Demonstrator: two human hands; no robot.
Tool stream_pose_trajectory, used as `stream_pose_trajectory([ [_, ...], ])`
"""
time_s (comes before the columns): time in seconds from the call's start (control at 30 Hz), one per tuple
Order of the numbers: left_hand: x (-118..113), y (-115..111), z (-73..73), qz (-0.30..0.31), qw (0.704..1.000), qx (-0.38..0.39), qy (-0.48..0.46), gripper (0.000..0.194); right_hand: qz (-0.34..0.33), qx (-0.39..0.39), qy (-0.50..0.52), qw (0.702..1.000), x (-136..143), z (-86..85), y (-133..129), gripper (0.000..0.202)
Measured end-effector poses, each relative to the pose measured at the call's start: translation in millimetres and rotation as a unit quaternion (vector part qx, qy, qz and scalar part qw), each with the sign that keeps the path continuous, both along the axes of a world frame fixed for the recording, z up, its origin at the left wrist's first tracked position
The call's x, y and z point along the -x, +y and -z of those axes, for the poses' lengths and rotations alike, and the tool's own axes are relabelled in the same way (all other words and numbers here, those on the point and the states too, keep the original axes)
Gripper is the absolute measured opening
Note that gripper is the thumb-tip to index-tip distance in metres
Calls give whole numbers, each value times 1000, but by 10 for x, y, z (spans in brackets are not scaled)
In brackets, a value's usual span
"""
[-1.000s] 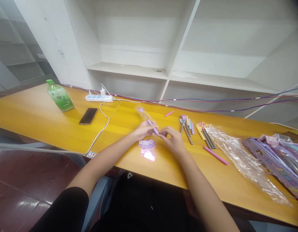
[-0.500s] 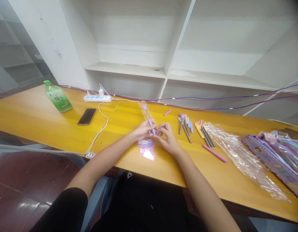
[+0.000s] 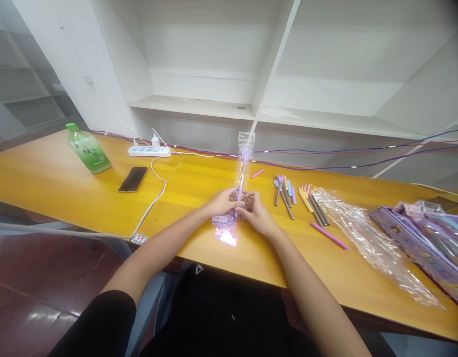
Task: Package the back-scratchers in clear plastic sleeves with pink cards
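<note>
A purple hand-shaped scratcher (image 3: 242, 174) in a clear plastic sleeve (image 3: 247, 140) stands nearly upright between my hands, its claw end away from me. My left hand (image 3: 226, 202) is closed on the purple handle from the left. From the right, my right hand (image 3: 256, 212) has its fingers closed round the lower part of the sleeved scratcher. Shiny purple and pink cards (image 3: 226, 234) lie on the table just below my hands.
Loose scratchers with metal rods (image 3: 286, 198), yellow-handled ones (image 3: 307, 201), a pink tube (image 3: 330, 236), crumpled clear plastic (image 3: 366, 233) and purple packages (image 3: 418, 238) lie rightward. Leftward are a green bottle (image 3: 89, 151), a phone (image 3: 133, 179) and a power strip (image 3: 149, 151).
The sleeved scratcher has swung from a leftward tilt to nearly upright, its top now farther right and higher. My right hand has closed in on it.
</note>
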State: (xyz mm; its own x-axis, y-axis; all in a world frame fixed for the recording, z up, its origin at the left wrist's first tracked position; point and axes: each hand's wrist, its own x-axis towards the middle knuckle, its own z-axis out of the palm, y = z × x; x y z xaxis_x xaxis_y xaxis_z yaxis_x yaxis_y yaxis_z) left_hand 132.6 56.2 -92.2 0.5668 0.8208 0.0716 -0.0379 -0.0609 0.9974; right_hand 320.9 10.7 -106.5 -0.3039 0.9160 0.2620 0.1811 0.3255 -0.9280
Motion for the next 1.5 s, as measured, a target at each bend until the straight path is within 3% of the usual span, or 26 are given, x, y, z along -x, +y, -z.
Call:
stream_pose_trajectory([
  [0.13,-19,29,68,13,999,-26,24,61,8,15,31,999,-26,-34,27,51],
  [0.3,-33,10,33,83,994,64,-29,71,52,43,78,995,-20,-83,33,63],
  [0.43,13,1,-2,139,989,43,-33,75,85,34,85,992,-32,-76,61,67],
  [0.67,4,40,43,64,997,18,-30,90,40,79,52,995,-75,-105,93,54],
  [0.93,6,109,42,30,998,40,-41,52,69,69,54,994,-148,-169,94,53],
  [1.1,-3,158,62,9,997,51,-50,39,70,49,29,996,-190,-165,106,50],
  [1.3,-6,184,46,-59,997,-34,28,21,70,22,-22,997,-256,-168,97,40],
  [1.4,13,152,-12,-89,990,-82,77,24,106,19,-32,994,-260,-161,99,44],
  [1.5,36,103,-79,-89,980,-134,121,29,137,64,30,988,-230,-160,100,54],
])
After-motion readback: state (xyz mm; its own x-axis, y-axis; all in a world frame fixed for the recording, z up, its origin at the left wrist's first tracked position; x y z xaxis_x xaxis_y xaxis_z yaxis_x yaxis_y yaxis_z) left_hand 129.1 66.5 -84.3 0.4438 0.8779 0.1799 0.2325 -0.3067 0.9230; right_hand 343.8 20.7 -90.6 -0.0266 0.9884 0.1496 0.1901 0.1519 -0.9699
